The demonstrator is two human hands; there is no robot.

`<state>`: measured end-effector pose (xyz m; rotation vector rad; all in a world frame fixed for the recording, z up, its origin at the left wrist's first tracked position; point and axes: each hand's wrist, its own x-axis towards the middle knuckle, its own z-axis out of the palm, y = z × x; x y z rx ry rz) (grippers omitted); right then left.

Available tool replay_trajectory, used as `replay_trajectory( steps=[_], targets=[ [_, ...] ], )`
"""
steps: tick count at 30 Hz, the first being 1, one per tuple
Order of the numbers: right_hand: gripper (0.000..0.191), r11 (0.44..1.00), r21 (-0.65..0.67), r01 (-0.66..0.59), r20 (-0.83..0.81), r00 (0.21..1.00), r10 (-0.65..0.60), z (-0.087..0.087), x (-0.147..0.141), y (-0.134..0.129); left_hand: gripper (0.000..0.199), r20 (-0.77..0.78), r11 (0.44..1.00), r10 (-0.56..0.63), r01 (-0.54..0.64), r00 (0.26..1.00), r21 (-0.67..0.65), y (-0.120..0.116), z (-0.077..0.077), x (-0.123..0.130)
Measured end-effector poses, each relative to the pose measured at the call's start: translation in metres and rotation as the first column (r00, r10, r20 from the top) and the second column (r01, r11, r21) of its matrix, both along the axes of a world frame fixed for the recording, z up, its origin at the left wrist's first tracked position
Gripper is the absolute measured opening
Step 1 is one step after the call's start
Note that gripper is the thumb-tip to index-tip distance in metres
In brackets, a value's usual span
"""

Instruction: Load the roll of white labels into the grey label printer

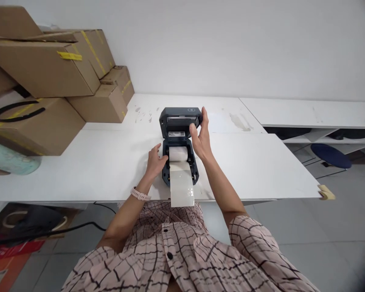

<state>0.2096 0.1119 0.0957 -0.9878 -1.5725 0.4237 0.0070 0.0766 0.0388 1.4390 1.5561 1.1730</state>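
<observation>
A dark label printer (pixel 165 175) stands on the white table with its lid (pixel 181 111) raised. Inside the body sits a roll of white labels (pixel 178 153), and the label strip (pixel 181 188) runs out over the printer's front and past the table edge. My right hand (pixel 201 140) holds the lid by its right side, thumb on the inner face and fingers round the outer edge. At the left side of the body is my left hand (pixel 156 162), fingers spread and thumb at the rim near the roll; whether it touches is hard to tell.
Cardboard boxes (pixel 48 69) are piled at the left, with a black loop handle and a pale green bottle (pixel 13 158) near them. A white wall rises behind the table (pixel 246 170). To the right are a shelf unit and a blue stool (pixel 331 155).
</observation>
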Motion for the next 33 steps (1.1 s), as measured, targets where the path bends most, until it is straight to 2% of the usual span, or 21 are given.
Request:
replay_trajectory(
  steps=[4, 7, 10, 12, 14, 15, 17, 19, 20, 21, 23, 26, 28, 30, 32, 33],
  targets=[
    [0.081, 1.000, 0.002, -0.021, 0.036, 0.999, 0.021, 0.013, 0.000, 0.055, 0.073, -0.068, 0.990, -0.034, 0.024, 0.997, -0.139, 0.012, -0.015, 0.001],
    [0.086, 1.000, -0.015, -0.002, 0.213, 0.977, 0.005, 0.019, 0.006, 0.082, 0.069, -0.166, 0.986, -0.029, 0.001, 0.986, -0.165, 0.014, -0.015, 0.003],
    [0.085, 0.991, 0.066, 0.119, 0.386, 0.913, -0.135, 0.028, 0.011, 0.080, 0.067, -0.224, 0.986, -0.033, -0.005, 0.974, -0.165, 0.014, -0.010, 0.005],
    [0.071, 0.976, 0.160, 0.147, 0.412, 0.889, -0.202, 0.032, 0.010, 0.064, 0.068, -0.204, 0.985, -0.030, -0.006, 0.979, -0.173, 0.015, -0.009, 0.006],
    [0.056, 0.990, 0.135, 0.034, 0.493, 0.865, -0.097, 0.033, 0.006, 0.044, 0.067, -0.181, 0.985, -0.012, -0.019, 0.983, -0.170, 0.017, -0.011, 0.007],
    [0.052, 0.997, 0.050, -0.055, 0.569, 0.822, 0.017, 0.031, 0.003, 0.035, 0.067, -0.174, 0.986, 0.000, -0.029, 0.985, -0.162, 0.018, -0.012, 0.007],
    [0.056, 0.964, -0.212, -0.162, 0.715, 0.647, 0.266, 0.024, -0.005, 0.023, 0.066, -0.139, 0.989, 0.025, -0.045, 0.990, -0.143, 0.019, -0.016, 0.008],
    [0.073, 0.897, -0.429, -0.105, 0.789, 0.440, 0.429, 0.012, -0.016, 0.020, 0.066, -0.091, 0.990, 0.042, -0.053, 0.995, -0.128, 0.020, -0.019, 0.008],
    [0.083, 0.874, -0.484, -0.050, 0.806, 0.363, 0.467, 0.006, -0.022, 0.021, 0.066, -0.071, 0.991, 0.047, -0.056, 0.996, -0.125, 0.021, -0.020, 0.009],
    [0.092, 0.858, -0.513, -0.004, 0.816, 0.308, 0.489, 0.000, -0.027, 0.023, 0.066, -0.056, 0.991, 0.051, -0.058, 0.997, -0.123, 0.021, -0.022, 0.009],
    [0.106, 0.842, -0.538, 0.033, 0.818, 0.259, 0.513, -0.010, -0.037, 0.030, 0.067, -0.043, 0.991, 0.055, -0.060, 0.998, -0.119, 0.020, -0.023, 0.009],
    [0.113, 0.822, -0.569, -0.004, 0.789, 0.279, 0.548, -0.014, -0.040, 0.040, 0.067, -0.021, 0.991, 0.064, -0.066, 0.998, -0.112, 0.020, -0.024, 0.009],
    [0.114, 0.778, -0.622, -0.091, 0.718, 0.332, 0.612, -0.008, -0.031, 0.041, 0.066, -0.008, 0.992, 0.072, -0.072, 0.997, -0.106, 0.020, -0.024, 0.009],
    [0.113, 0.720, -0.642, -0.263, 0.606, 0.402, 0.687, 0.005, -0.013, 0.037, 0.065, 0.002, 0.992, 0.079, -0.078, 0.997, -0.101, 0.020, -0.023, 0.008],
    [0.108, 0.683, -0.572, -0.455, 0.497, 0.470, 0.729, 0.020, 0.016, 0.027, 0.065, 0.010, 0.992, 0.084, -0.082, 0.996, -0.097, 0.020, -0.023, 0.008],
    [0.105, 0.681, -0.516, -0.520, 0.456, 0.506, 0.732, 0.027, 0.034, 0.020, 0.065, 0.011, 0.992, 0.085, -0.083, 0.996, -0.095, 0.019, -0.023, 0.008]
  ],
)
